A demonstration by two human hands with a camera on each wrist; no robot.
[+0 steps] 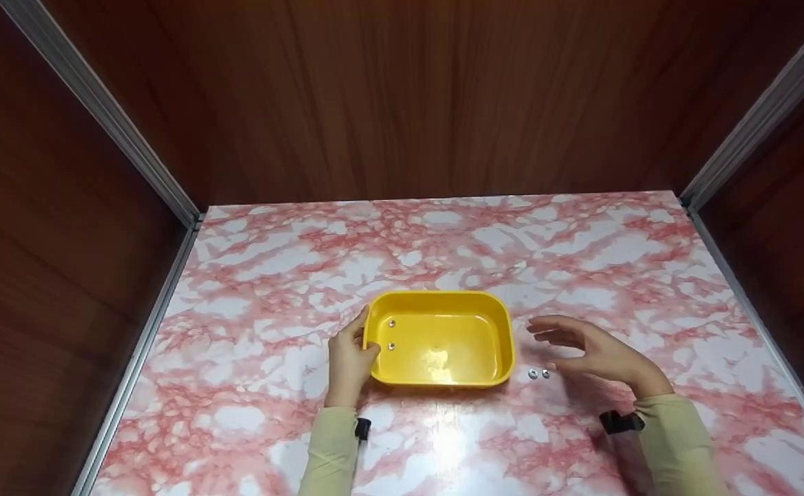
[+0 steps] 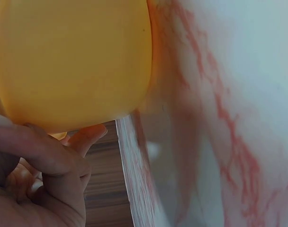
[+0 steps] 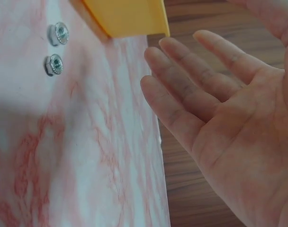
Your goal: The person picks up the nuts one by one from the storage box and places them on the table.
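Note:
A yellow plastic bin (image 1: 443, 344) with rounded corners sits on the marbled table, and my left hand (image 1: 350, 358) grips its left wall, thumb over the rim. Inside the bin, near that wall, lie two small metal nuts (image 1: 392, 346). Two silver flange nuts (image 3: 54, 65) rest on the tabletop just right of the bin, side by side. My right hand (image 1: 598, 355) hovers beside these nuts with fingers extended and nothing in the palm. The left wrist view shows the bin's outer wall (image 2: 77, 61) above my curled fingers.
The red-and-white marbled tabletop (image 1: 291, 262) is bounded by dark wood panels (image 1: 443, 96) at the back and both sides. Metal rails (image 1: 133, 365) run along the side edges. Each wrist carries a black strap piece (image 1: 622, 421).

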